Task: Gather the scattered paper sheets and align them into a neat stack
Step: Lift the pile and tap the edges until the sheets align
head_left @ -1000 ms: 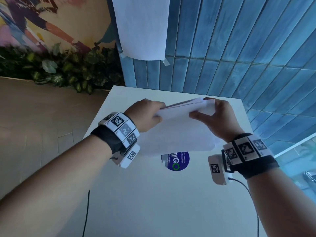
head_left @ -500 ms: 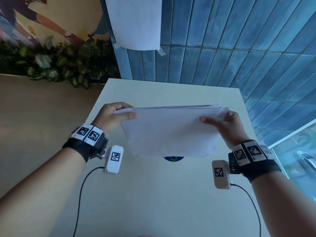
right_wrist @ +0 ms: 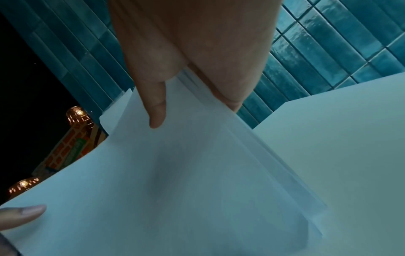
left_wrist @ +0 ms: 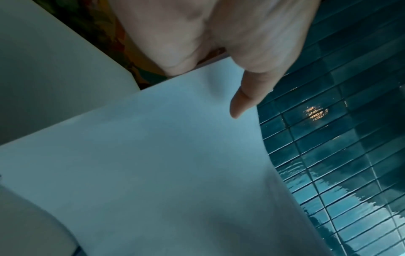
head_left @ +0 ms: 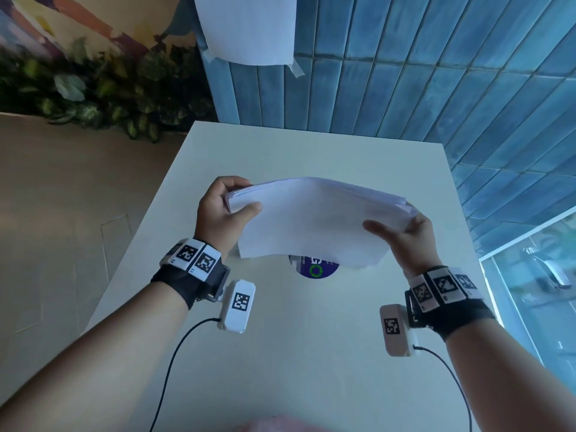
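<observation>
A stack of white paper sheets (head_left: 318,219) is held in the air above the white table (head_left: 280,338), tilted with its near edge lower. My left hand (head_left: 224,210) grips the stack's left end, thumb on top and fingers behind. My right hand (head_left: 408,235) grips the right end the same way. The left wrist view shows the thumb lying on the paper stack (left_wrist: 175,164). In the right wrist view the thumb sits on the paper stack (right_wrist: 175,173), whose sheet edges fan slightly apart at the right.
A round blue sticker (head_left: 318,271) on the table shows under the stack's near edge. A white sheet (head_left: 246,26) is taped to the blue tiled wall (head_left: 436,73) behind. Plants (head_left: 93,98) line the left. Cables run from both wrist cameras.
The stack has turned from steeply upright to a flatter tilt. Both hands have spread out to its ends and drawn nearer to me.
</observation>
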Demonstrator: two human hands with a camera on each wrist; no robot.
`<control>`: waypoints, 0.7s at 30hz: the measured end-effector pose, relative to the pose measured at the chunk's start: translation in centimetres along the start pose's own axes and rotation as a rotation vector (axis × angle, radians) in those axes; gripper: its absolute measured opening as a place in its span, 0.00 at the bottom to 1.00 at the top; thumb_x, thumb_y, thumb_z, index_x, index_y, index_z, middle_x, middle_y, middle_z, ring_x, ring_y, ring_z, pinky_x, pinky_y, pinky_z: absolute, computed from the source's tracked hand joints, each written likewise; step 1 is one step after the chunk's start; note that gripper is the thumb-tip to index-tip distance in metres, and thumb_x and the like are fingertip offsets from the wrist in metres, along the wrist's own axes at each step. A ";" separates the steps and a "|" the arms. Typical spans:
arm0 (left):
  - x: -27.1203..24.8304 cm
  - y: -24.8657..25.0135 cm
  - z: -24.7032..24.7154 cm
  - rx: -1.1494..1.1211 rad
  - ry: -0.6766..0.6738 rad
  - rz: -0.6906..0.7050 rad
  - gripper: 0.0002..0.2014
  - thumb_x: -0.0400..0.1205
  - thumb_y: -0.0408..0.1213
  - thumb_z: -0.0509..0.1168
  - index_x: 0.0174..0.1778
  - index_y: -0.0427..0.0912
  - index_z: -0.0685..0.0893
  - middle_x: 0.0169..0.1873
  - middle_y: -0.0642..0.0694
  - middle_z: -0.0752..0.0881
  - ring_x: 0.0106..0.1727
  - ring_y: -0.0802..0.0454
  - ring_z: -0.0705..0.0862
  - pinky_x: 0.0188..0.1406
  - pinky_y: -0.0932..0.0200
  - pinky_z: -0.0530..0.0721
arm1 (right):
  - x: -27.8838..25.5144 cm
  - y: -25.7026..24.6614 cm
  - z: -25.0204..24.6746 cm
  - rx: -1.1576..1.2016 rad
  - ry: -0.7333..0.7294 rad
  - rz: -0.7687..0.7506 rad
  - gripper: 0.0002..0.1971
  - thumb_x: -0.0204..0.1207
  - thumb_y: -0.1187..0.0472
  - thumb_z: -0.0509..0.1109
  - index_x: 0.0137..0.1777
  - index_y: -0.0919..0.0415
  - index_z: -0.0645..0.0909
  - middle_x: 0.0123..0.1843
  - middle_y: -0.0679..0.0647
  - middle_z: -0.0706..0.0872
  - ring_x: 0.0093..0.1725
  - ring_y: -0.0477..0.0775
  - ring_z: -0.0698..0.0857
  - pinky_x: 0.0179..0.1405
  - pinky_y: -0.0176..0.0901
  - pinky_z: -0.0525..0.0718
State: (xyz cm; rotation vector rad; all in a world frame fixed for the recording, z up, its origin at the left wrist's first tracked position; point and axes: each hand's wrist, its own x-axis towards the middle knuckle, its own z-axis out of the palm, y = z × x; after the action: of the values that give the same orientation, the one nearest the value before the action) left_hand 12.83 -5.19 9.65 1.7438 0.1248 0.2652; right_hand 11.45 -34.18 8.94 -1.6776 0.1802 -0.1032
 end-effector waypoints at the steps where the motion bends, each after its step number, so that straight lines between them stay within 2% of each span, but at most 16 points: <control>1: -0.1 -0.5 0.0 0.019 -0.006 -0.006 0.20 0.68 0.25 0.76 0.48 0.52 0.80 0.47 0.54 0.87 0.47 0.61 0.85 0.47 0.67 0.83 | 0.0 0.3 0.0 -0.004 0.014 0.000 0.17 0.65 0.72 0.80 0.48 0.52 0.85 0.44 0.48 0.91 0.40 0.41 0.90 0.39 0.34 0.86; 3: 0.0 -1.2 0.1 0.010 -0.013 -0.054 0.23 0.66 0.25 0.75 0.50 0.54 0.79 0.48 0.52 0.86 0.47 0.58 0.85 0.45 0.67 0.84 | 0.0 0.7 -0.1 0.000 0.044 0.000 0.18 0.64 0.73 0.80 0.48 0.53 0.84 0.45 0.50 0.90 0.40 0.43 0.90 0.41 0.37 0.85; 5: 0.3 -2.0 0.1 -0.025 -0.031 -0.136 0.24 0.66 0.24 0.75 0.53 0.50 0.78 0.47 0.49 0.86 0.46 0.56 0.86 0.45 0.65 0.83 | 0.1 0.9 -0.4 -0.027 0.060 -0.009 0.22 0.61 0.69 0.83 0.53 0.52 0.84 0.50 0.52 0.89 0.46 0.48 0.89 0.45 0.42 0.85; 6: 0.4 -2.4 0.1 -0.030 -0.050 -0.166 0.24 0.67 0.24 0.75 0.57 0.45 0.78 0.49 0.47 0.86 0.48 0.55 0.87 0.48 0.62 0.83 | 0.1 0.8 -0.5 -0.053 0.061 -0.010 0.24 0.59 0.66 0.83 0.56 0.50 0.84 0.54 0.50 0.88 0.50 0.50 0.87 0.47 0.42 0.85; 8: 0.4 -2.7 0.4 0.011 -0.093 -0.179 0.26 0.68 0.28 0.75 0.62 0.40 0.78 0.54 0.44 0.88 0.55 0.51 0.87 0.56 0.54 0.83 | 0.1 0.4 -0.3 -0.091 0.047 -0.008 0.27 0.59 0.63 0.84 0.58 0.48 0.83 0.55 0.43 0.87 0.51 0.45 0.86 0.47 0.35 0.83; 10: 0.4 -2.9 0.8 0.026 -0.087 -0.170 0.27 0.68 0.32 0.74 0.64 0.40 0.77 0.57 0.43 0.87 0.59 0.49 0.86 0.61 0.53 0.82 | 0.3 -0.2 0.2 -0.106 0.027 -0.032 0.25 0.58 0.64 0.83 0.56 0.51 0.83 0.50 0.41 0.87 0.46 0.37 0.86 0.40 0.27 0.81; 12: 0.5 -2.7 1.0 -0.004 -0.047 -0.178 0.26 0.69 0.32 0.73 0.64 0.41 0.77 0.57 0.43 0.87 0.59 0.48 0.86 0.62 0.51 0.82 | 0.5 -0.7 0.5 -0.111 0.037 -0.069 0.21 0.60 0.65 0.83 0.53 0.54 0.83 0.45 0.42 0.88 0.41 0.35 0.85 0.36 0.26 0.80; 13: 0.5 -2.6 1.0 -0.020 -0.037 -0.174 0.26 0.69 0.32 0.72 0.64 0.42 0.77 0.57 0.43 0.87 0.59 0.48 0.86 0.63 0.49 0.82 | 0.5 -0.8 0.6 -0.111 0.049 -0.081 0.20 0.62 0.66 0.82 0.53 0.55 0.83 0.46 0.42 0.87 0.42 0.35 0.85 0.37 0.28 0.80; 15: 0.5 -2.8 0.7 -0.010 -0.028 -0.163 0.27 0.68 0.34 0.73 0.63 0.49 0.75 0.57 0.44 0.85 0.59 0.47 0.85 0.65 0.46 0.81 | 0.5 -0.7 0.6 -0.128 0.065 -0.093 0.23 0.63 0.67 0.82 0.57 0.53 0.80 0.51 0.41 0.86 0.52 0.39 0.85 0.46 0.33 0.81; 18: 0.4 -3.0 0.6 0.043 -0.056 -0.138 0.32 0.65 0.33 0.72 0.58 0.67 0.70 0.57 0.43 0.81 0.55 0.41 0.81 0.60 0.46 0.82 | 0.4 0.2 0.8 -0.139 0.065 -0.074 0.32 0.62 0.66 0.83 0.63 0.49 0.75 0.58 0.46 0.86 0.62 0.45 0.83 0.57 0.41 0.80; 19: 0.3 -3.2 0.8 0.038 -0.079 -0.142 0.32 0.65 0.32 0.71 0.58 0.68 0.70 0.57 0.40 0.80 0.54 0.41 0.81 0.57 0.49 0.83 | 0.5 0.6 0.9 -0.129 0.071 -0.055 0.32 0.61 0.66 0.84 0.63 0.50 0.75 0.58 0.47 0.86 0.62 0.46 0.83 0.57 0.42 0.81; 20: 0.2 -3.3 1.0 0.045 -0.096 -0.151 0.30 0.65 0.33 0.70 0.59 0.64 0.70 0.56 0.41 0.80 0.52 0.44 0.81 0.54 0.56 0.83 | 0.5 0.8 0.9 -0.113 0.081 -0.039 0.31 0.61 0.66 0.83 0.62 0.51 0.75 0.58 0.47 0.87 0.61 0.47 0.84 0.56 0.42 0.81; 21: 0.0 -3.3 1.2 0.054 -0.103 -0.156 0.28 0.66 0.34 0.70 0.59 0.59 0.71 0.54 0.45 0.81 0.52 0.48 0.80 0.53 0.63 0.81 | 0.5 1.0 1.0 -0.099 0.091 -0.025 0.28 0.62 0.67 0.83 0.60 0.53 0.77 0.55 0.47 0.87 0.58 0.47 0.85 0.53 0.42 0.81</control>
State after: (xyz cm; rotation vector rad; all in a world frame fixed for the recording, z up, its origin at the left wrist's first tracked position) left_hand 13.37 -5.68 6.23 1.7869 0.1929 0.0581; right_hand 12.03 -33.36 7.78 -1.7753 0.2364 -0.1927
